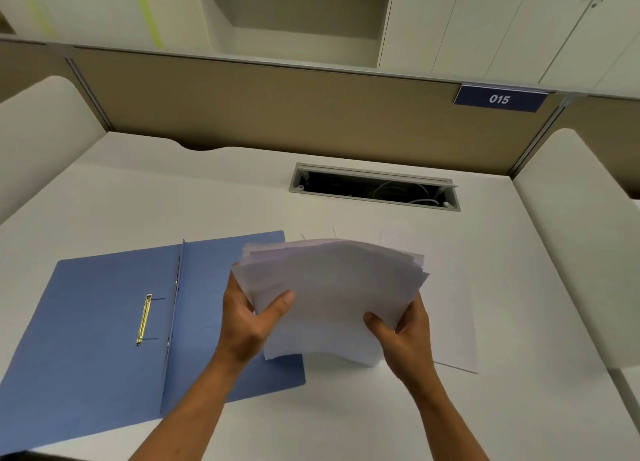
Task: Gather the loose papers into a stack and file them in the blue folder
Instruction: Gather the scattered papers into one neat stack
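A stack of white papers point(332, 287) is held above the white desk point(346, 419), its far edges fanned and uneven. My left hand point(247, 316) grips the stack's left side, thumb on top. My right hand point(401, 336) grips its right lower corner, thumb on top too. The blue folder point(104, 315) lies open and flat to the left, with a brass fastener point(143, 320) on its left leaf. The stack overlaps the folder's right leaf from above. At least one loose white sheet point(450, 304) still lies on the desk under and right of the stack.
An open cable tray point(374, 186) is set into the desk behind the papers. A tan partition point(277, 107) with a blue "015" label point(500, 99) closes the back. White curved dividers point(581, 225) flank both sides. Cabinets stand beyond.
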Action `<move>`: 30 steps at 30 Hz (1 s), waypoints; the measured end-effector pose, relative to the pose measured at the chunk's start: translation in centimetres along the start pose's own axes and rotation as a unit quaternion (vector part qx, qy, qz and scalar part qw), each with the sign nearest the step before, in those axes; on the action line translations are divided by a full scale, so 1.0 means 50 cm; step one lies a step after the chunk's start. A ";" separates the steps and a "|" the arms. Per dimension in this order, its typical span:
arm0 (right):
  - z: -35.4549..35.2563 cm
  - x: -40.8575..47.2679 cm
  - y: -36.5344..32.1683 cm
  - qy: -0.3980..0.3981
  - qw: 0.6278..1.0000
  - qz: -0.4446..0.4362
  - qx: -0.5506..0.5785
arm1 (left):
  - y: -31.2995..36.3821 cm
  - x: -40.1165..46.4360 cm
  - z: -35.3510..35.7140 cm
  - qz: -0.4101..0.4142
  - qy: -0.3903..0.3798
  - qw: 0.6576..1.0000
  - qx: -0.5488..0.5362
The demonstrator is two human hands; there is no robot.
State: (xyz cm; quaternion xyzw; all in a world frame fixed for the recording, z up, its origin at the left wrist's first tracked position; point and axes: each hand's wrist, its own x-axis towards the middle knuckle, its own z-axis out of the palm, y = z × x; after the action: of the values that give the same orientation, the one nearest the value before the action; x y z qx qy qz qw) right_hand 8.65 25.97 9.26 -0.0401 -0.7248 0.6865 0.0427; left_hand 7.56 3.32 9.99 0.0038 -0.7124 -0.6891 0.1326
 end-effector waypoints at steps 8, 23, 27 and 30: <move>0.005 -0.011 -0.032 0.045 0.995 -0.091 0.016 | 0.038 -0.007 0.019 0.057 0.037 0.998 -0.017; 0.003 0.009 -0.087 0.091 0.918 -0.328 -0.204 | 0.074 0.011 0.018 0.272 0.050 0.935 0.221; -0.005 0.008 -0.085 0.100 0.927 -0.310 -0.184 | 0.062 0.006 0.013 0.253 0.058 0.948 0.186; 0.000 0.004 -0.092 0.079 0.934 -0.308 -0.165 | 0.067 0.003 0.019 0.261 0.057 0.946 0.184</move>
State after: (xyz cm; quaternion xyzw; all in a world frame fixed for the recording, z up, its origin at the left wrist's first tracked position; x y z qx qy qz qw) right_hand 8.47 25.72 13.84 0.1245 -0.7992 0.5047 0.3017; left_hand 7.84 4.39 13.29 -0.1188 -0.7943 -0.4858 0.3449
